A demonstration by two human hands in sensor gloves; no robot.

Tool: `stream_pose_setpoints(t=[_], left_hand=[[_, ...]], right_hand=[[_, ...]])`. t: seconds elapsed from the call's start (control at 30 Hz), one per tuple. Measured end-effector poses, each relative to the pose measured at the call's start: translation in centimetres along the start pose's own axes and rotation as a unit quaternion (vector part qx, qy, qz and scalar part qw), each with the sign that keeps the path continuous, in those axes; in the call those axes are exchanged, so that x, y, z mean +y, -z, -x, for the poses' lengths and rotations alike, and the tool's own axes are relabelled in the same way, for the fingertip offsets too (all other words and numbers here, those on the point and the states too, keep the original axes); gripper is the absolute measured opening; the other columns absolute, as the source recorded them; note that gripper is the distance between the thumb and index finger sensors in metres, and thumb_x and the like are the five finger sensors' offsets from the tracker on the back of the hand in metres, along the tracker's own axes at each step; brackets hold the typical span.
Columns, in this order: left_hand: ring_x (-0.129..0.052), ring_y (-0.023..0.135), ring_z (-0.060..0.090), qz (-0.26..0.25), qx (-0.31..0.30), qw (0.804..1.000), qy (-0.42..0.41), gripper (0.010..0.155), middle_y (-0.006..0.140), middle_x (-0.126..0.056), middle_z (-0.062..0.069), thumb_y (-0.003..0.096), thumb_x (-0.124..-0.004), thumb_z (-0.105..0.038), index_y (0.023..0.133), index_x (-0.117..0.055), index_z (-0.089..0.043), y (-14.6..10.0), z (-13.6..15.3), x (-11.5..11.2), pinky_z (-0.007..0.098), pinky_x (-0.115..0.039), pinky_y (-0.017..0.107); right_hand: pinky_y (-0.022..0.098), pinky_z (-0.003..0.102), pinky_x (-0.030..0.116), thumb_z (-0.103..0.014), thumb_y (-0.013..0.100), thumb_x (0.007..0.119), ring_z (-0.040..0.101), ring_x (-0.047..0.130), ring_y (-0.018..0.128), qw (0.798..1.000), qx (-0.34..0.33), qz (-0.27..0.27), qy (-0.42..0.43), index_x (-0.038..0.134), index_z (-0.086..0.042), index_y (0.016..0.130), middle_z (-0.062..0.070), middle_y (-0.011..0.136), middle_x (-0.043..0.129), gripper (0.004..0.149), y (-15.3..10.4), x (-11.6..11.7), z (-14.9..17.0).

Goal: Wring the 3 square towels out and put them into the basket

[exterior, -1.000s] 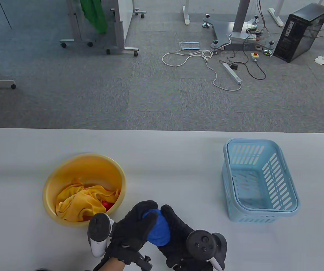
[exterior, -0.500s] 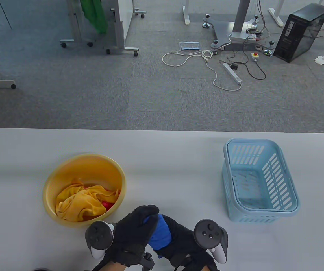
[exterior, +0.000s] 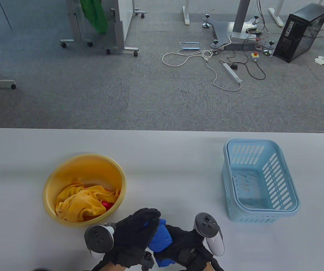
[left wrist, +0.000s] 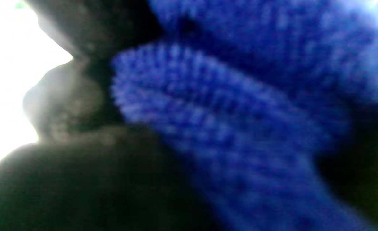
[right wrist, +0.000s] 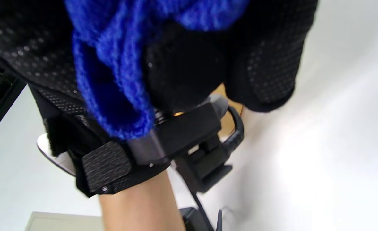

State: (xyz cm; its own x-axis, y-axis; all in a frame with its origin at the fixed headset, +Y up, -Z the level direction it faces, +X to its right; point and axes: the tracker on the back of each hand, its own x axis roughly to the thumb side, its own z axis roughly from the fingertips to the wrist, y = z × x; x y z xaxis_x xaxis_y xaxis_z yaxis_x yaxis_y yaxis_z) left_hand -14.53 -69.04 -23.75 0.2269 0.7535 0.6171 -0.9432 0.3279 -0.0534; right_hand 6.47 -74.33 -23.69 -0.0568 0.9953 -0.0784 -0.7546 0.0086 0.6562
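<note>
A bunched blue towel (exterior: 160,240) is gripped by both gloved hands near the table's front edge. My left hand (exterior: 135,234) curls over its left end and my right hand (exterior: 184,244) clasps its right end. Blue cloth (left wrist: 234,106) fills the left wrist view; the right wrist view has the blue towel (right wrist: 118,80) hanging between black gloves. A yellow towel (exterior: 81,203) lies in the yellow basin (exterior: 65,169), with a red towel (exterior: 107,204) peeking from under it. The light blue basket (exterior: 259,180) stands at the right with nothing in it.
The table's far edge runs behind the basin and basket. Beyond it are grey carpet, cables, a power strip (exterior: 232,72) and a black computer case (exterior: 301,32).
Both hands have drawn back toward the front edge with the blue towel. The right hand has rolled so that its tracker now stands more upright, twisting the cloth.
</note>
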Motion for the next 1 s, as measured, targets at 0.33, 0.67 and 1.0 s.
stream_pose_setpoints(t=[0.33, 0.67, 1.0], left_hand=[[-0.094, 0.012, 0.035, 0.038, -0.029, 0.999, 0.005, 0.043, 0.068, -0.095, 0.017, 0.0549, -0.081, -0.049, 0.081, -0.09, -0.015, 0.4, -0.6, 0.2, 0.031, -0.079, -0.003], [-0.095, 0.012, 0.037, 0.023, -0.048, 0.999, 0.004, 0.043, 0.067, -0.096, 0.018, 0.0554, -0.08, -0.048, 0.08, -0.09, -0.014, 0.1, -0.8, -0.1, 0.033, -0.079, -0.002], [-0.096, 0.015, 0.037, 0.016, -0.059, 0.998, 0.032, 0.042, 0.069, -0.096, 0.016, 0.0557, -0.082, -0.049, 0.08, -0.091, -0.015, -0.1, -0.5, 0.2, 0.035, -0.081, 0.0]], right_hand=[[0.038, 0.04, 0.095, -0.041, 0.038, 0.107, 0.016, 0.102, 0.023, 0.998, -0.007, -0.052, 0.046, 0.07, -0.001, 0.094, 0.012, 0.06, 0.097, 0.078, 0.5, 0.6, 0.7], [0.037, 0.037, 0.095, -0.043, 0.038, 0.107, 0.016, 0.099, 0.017, 0.99, 0.003, -0.106, 0.094, 0.074, -0.001, 0.09, 0.006, 0.068, 0.092, 0.075, 1.0, 0.8, 1.4], [0.04, 0.038, 0.094, -0.044, 0.039, 0.106, 0.017, 0.099, 0.019, 0.992, 0.002, -0.088, 0.089, 0.073, -0.002, 0.092, 0.007, 0.07, 0.089, 0.075, 1.0, 1.1, 1.8]])
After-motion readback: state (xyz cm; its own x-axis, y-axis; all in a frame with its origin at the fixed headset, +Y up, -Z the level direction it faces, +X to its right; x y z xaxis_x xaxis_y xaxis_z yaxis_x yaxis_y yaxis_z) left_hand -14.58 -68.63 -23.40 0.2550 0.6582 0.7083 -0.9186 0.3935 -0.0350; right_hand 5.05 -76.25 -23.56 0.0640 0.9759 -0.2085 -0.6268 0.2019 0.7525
